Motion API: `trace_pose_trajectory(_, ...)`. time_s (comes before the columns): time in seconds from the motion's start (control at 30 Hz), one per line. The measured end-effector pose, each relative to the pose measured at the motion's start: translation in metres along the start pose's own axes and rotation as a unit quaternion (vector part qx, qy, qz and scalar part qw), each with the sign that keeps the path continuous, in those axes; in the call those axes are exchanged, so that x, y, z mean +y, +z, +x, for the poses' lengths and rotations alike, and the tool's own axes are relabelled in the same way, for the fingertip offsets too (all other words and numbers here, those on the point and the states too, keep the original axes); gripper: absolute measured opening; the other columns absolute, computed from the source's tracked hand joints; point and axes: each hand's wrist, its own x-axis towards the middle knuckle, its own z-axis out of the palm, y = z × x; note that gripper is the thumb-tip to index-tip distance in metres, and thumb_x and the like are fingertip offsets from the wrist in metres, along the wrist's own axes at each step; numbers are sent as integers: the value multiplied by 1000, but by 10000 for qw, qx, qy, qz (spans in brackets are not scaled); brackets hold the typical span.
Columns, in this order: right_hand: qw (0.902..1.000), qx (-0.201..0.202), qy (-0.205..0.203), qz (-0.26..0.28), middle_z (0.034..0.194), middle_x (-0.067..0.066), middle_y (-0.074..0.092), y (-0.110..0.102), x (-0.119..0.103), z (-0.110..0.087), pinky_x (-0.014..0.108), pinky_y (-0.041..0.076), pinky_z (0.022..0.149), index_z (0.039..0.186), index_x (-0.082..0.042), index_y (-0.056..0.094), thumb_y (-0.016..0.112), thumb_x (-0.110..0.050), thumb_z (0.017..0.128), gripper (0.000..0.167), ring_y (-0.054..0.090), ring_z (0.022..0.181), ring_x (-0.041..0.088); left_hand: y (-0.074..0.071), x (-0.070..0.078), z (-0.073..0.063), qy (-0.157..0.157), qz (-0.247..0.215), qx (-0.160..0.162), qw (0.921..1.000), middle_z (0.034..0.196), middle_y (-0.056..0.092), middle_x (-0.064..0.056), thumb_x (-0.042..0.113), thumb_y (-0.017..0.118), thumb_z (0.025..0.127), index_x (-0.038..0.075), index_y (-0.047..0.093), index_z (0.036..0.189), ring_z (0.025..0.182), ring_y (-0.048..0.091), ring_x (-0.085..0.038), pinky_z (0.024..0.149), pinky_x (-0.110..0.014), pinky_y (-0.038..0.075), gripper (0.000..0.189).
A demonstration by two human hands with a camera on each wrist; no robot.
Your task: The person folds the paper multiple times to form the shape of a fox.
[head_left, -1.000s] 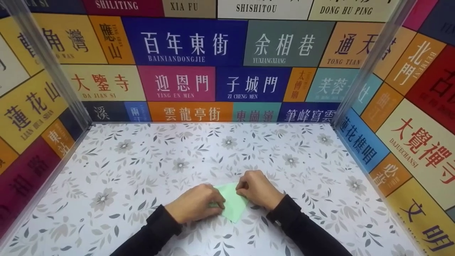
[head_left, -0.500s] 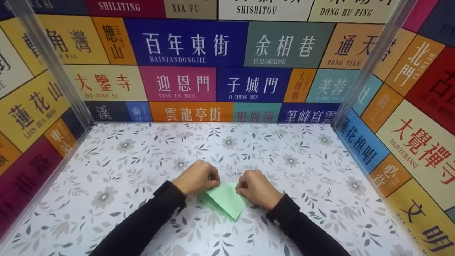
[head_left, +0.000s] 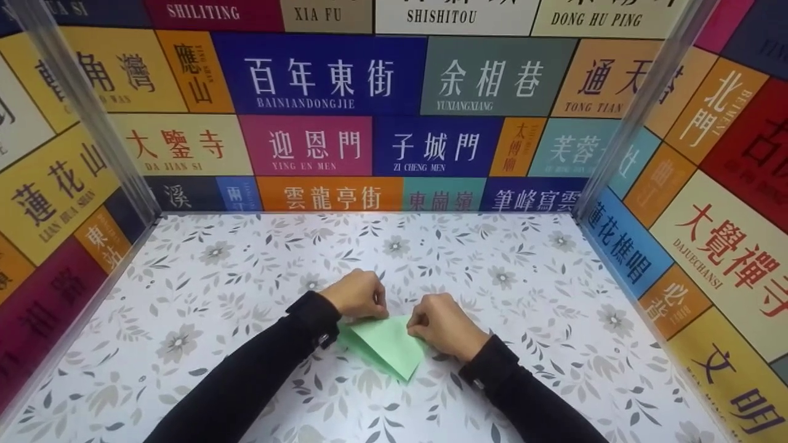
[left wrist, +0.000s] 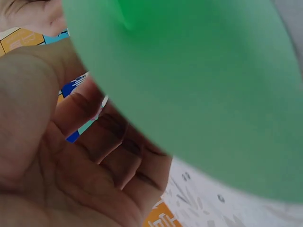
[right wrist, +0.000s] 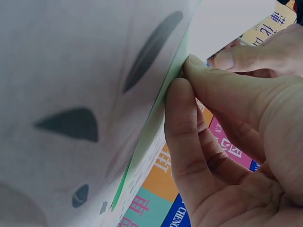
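A light green sheet of paper (head_left: 394, 346), folded over with a crease toward the near left, lies on the table in front of me. My left hand (head_left: 359, 295) pinches its far left edge. In the left wrist view the paper (left wrist: 189, 109) fills the upper right and hides that hand's fingertips; the other fingers curl beneath. My right hand (head_left: 446, 327) pinches the right corner between thumb and forefinger. The right wrist view shows this pinch close up on the paper's thin edge (right wrist: 156, 101), with the left hand (right wrist: 270, 56) just beyond.
The table (head_left: 265, 271) has a white cover with grey flowers and leaves. Colourful sign-printed panels (head_left: 320, 74) stand at the back and on both sides. Clear strips (head_left: 634, 117) run along the corners where the panels meet.
My left hand has moved from the paper's left side up to its far edge, and the left flap has come into view. The right hand has stayed at its corner.
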Motion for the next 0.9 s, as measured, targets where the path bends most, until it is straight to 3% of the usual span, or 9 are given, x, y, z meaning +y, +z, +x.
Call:
trace_pose_trajectory(0.47,10000,-1,17,-91,83,3,84,0,-2,-1,26,61,71,91,-8,91,92,2,89,10,72,75,10,10,-2,10,-559,-285,-37,9980,78,81,1,21,98,94,10,88,88,60,59,-9,59,-21,47,16)
trace_pose_trajectory(0.7,9997,84,143,-158,82,1,82,0,-4,-2,24,58,70,89,-10,91,94,1,89,11,67,74,7,15,-4,8,-305,-191,327,9988,75,82,-1,20,100,90,8,86,81,67,60,-10,70,-25,52,20)
trace_pose_trajectory(0.9,9996,105,147,-215,80,1,83,0,-5,-1,26,60,70,89,-10,91,93,2,88,12,69,74,8,14,-5,8,-300,-112,370,9988,74,81,-2,19,101,89,8,86,81,67,60,-10,74,-29,57,20)
